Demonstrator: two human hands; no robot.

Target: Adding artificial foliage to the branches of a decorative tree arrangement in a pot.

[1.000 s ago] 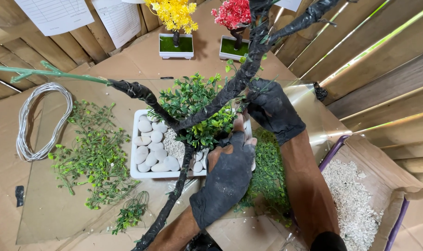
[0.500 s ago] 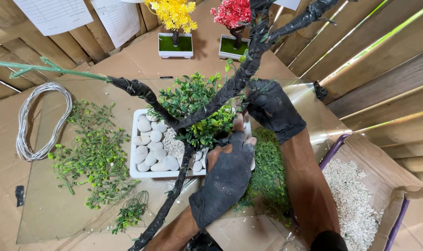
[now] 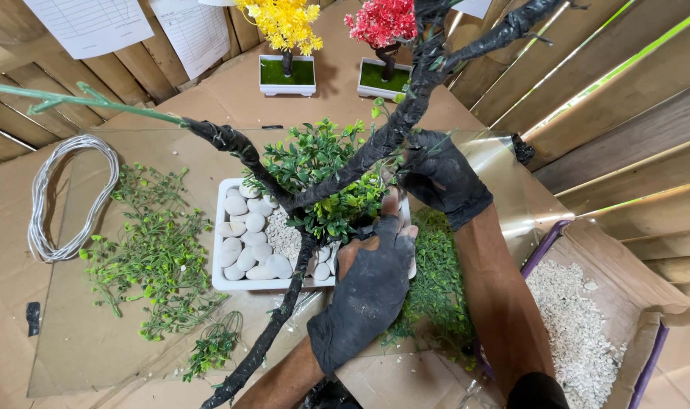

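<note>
Artificial tree (image 3: 337, 182), black-wrapped trunk, green foliage, stands in a white rectangular tray (image 3: 222, 282) of pale pebbles (image 3: 242, 235), mid-counter. Your left hand (image 3: 367, 291), gloved black, presses at the trunk base; whether its grip closes on anything, you cannot tell. Your right hand (image 3: 443, 178) closes round a branch. Loose green sprigs (image 3: 151, 254) lie left of the tray, a wire coil (image 3: 64, 193) beyond them.
</note>
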